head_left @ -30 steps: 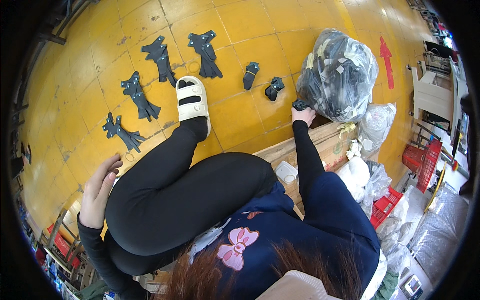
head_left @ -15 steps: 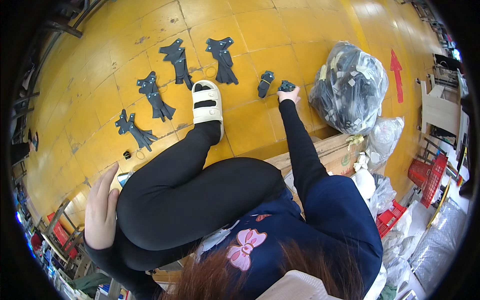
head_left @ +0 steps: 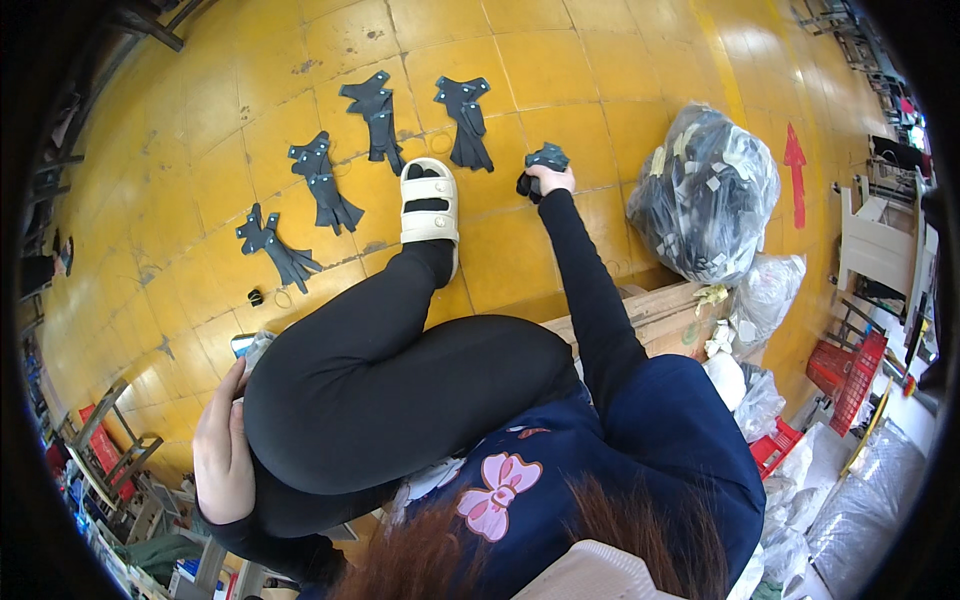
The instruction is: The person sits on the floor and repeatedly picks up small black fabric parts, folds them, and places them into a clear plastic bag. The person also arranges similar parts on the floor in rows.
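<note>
My right hand (head_left: 554,180) reaches far forward and is closed around a dark cloth bundle (head_left: 546,157); dark cloth shows on both sides of the fist. Whether it is one bundle or two is hidden by the fingers. To the left, several flat groups of dark strap-like cloth pieces with small pale studs lie in an arc on the floor, one group (head_left: 465,122) nearest that hand and another (head_left: 275,247) farthest left. My left hand (head_left: 222,452) rests against the side of my bent leg, its fingers extended and holding nothing visible.
A large clear plastic bag (head_left: 705,195) of dark pieces stands right of my right hand, beside a wooden plank (head_left: 660,320). My sandalled foot (head_left: 430,205) is near the cloth groups. A small black roll (head_left: 256,297) lies at left. Red baskets (head_left: 845,370) stand at right.
My right hand has moved left with its dark bundle, over the place where a banded bundle lay on the floor. My left hand has come in against my leg. The view has shifted slightly.
</note>
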`<state>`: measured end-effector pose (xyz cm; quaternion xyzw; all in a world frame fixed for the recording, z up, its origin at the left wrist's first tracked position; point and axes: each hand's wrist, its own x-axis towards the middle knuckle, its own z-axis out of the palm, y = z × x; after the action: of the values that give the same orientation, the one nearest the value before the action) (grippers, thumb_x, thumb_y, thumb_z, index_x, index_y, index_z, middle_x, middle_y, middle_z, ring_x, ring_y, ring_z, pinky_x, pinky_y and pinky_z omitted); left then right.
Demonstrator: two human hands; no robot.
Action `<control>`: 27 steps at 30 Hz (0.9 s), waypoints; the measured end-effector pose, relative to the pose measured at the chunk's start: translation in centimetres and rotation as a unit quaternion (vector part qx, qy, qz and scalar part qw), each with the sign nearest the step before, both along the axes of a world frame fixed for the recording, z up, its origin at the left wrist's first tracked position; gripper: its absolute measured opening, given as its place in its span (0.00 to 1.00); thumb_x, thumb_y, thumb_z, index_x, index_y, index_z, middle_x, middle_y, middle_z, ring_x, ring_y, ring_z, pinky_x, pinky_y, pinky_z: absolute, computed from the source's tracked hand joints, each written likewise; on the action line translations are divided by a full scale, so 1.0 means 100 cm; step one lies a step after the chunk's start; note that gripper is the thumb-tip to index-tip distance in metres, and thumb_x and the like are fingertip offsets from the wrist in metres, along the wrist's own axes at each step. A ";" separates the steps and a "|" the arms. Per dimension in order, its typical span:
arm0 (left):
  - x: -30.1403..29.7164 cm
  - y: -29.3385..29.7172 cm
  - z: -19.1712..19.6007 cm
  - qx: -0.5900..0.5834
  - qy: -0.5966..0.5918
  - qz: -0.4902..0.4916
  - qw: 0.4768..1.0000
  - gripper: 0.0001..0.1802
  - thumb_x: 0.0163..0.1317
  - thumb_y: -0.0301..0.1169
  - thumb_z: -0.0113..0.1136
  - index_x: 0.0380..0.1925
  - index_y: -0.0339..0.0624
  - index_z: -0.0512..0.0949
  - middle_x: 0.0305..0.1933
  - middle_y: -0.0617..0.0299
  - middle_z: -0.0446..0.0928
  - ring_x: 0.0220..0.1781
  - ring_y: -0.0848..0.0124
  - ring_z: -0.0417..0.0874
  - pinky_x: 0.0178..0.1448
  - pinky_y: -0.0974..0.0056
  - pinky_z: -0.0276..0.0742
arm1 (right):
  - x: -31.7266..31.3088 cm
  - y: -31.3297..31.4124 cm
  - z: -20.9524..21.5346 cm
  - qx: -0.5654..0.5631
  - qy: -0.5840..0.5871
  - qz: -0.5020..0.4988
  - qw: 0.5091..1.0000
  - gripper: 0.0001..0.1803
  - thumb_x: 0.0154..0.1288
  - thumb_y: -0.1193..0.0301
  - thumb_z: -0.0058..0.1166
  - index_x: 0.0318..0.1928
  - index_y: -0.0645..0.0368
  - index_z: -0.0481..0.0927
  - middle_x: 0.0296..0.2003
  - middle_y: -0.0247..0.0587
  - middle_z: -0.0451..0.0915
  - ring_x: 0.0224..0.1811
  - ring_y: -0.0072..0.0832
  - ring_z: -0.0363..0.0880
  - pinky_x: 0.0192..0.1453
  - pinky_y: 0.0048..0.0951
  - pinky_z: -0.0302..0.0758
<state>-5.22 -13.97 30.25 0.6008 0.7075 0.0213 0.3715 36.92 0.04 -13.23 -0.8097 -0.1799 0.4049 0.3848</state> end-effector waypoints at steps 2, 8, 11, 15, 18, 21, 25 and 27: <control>0.000 -0.002 0.001 0.004 0.011 -0.001 1.000 0.20 0.69 0.25 0.38 0.59 0.34 0.69 0.52 0.41 0.76 0.56 0.52 0.77 0.62 0.60 0.67 | -0.031 0.011 0.004 -0.158 -0.119 0.071 0.978 0.50 0.34 0.63 0.70 0.62 0.65 0.65 0.54 0.59 0.73 0.66 0.48 0.57 0.71 0.35 0.57; 0.007 0.004 0.001 0.004 -0.027 0.039 0.999 0.20 0.66 0.21 0.43 0.57 0.35 0.70 0.50 0.45 0.77 0.53 0.53 0.78 0.60 0.60 0.69 | -0.048 0.014 -0.019 -0.180 -0.124 0.109 0.970 0.44 0.34 0.63 0.70 0.57 0.65 0.71 0.57 0.65 0.65 0.60 0.45 0.65 0.60 0.31 0.70; -0.001 0.010 -0.018 0.058 -0.065 -0.017 0.996 0.19 0.64 0.20 0.47 0.56 0.36 0.71 0.50 0.46 0.78 0.53 0.51 0.78 0.59 0.59 0.70 | 0.046 0.021 -0.054 0.043 -0.006 0.074 0.996 0.36 0.36 0.66 0.70 0.51 0.64 0.75 0.44 0.50 0.79 0.45 0.41 0.78 0.50 0.32 0.76; -0.026 -0.018 0.009 0.187 -0.042 0.014 0.981 0.23 0.56 0.20 0.56 0.55 0.40 0.73 0.59 0.49 0.72 0.61 0.53 0.73 0.64 0.58 0.66 | -0.032 -0.016 0.003 0.027 0.444 0.067 0.893 0.14 0.55 0.73 0.61 0.42 0.59 0.75 0.34 0.39 0.80 0.33 0.34 0.80 0.33 0.35 0.78; -0.066 -0.049 0.002 0.298 0.032 0.132 0.945 0.21 0.57 0.24 0.59 0.53 0.42 0.74 0.63 0.51 0.69 0.64 0.53 0.69 0.66 0.57 0.64 | -0.015 -0.011 0.039 -0.012 0.467 0.067 0.881 0.14 0.57 0.72 0.59 0.45 0.52 0.77 0.39 0.37 0.80 0.36 0.31 0.77 0.34 0.32 0.74; -0.136 -0.107 -0.047 0.325 0.164 0.220 0.905 0.17 0.59 0.30 0.59 0.49 0.43 0.76 0.61 0.51 0.70 0.63 0.52 0.69 0.66 0.56 0.64 | -0.003 0.026 0.068 0.034 0.467 0.131 0.874 0.15 0.57 0.71 0.59 0.46 0.56 0.74 0.39 0.42 0.79 0.34 0.33 0.76 0.35 0.33 0.74; -0.211 -0.241 -0.145 0.224 0.247 0.410 0.849 0.14 0.58 0.39 0.60 0.43 0.50 0.80 0.60 0.50 0.71 0.61 0.50 0.70 0.66 0.55 0.63 | -0.070 0.080 0.131 0.026 0.468 0.218 0.856 0.14 0.60 0.74 0.56 0.47 0.61 0.76 0.44 0.42 0.81 0.44 0.34 0.81 0.44 0.35 0.80; -0.232 -0.317 -0.205 0.152 0.216 0.508 0.820 0.16 0.54 0.43 0.63 0.43 0.57 0.81 0.62 0.49 0.69 0.65 0.50 0.66 0.67 0.51 0.61 | -0.139 0.102 0.171 0.008 0.453 0.316 0.834 0.12 0.61 0.74 0.54 0.46 0.57 0.77 0.43 0.41 0.81 0.43 0.35 0.80 0.45 0.36 0.79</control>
<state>-28.39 -45.70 9.74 0.1938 0.9624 0.1840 0.0495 23.07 10.24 3.90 -0.4318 -0.2347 0.8245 0.2803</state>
